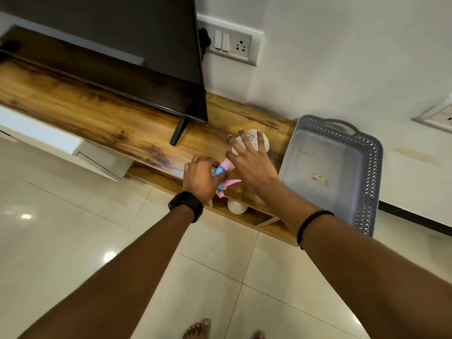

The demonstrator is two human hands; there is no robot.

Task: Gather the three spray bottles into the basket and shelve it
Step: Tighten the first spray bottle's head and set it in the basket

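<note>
Two hands meet over a white spray bottle (254,140) lying on its side on the wooden surface (97,113), its pink and blue nozzle pointing toward the near edge. Left hand (200,178) is closed around the nozzle end; right hand (252,165) lies spread and flat over the bottle's body, fingers open. Just to the right, the grey perforated basket (369,172) sits at the surface's right end, holding only a small scrap. Another white rounded object (236,207), partly hidden, rests on the shelf (247,216) beneath the surface. A dark television (110,45) stands at the far left.
</note>
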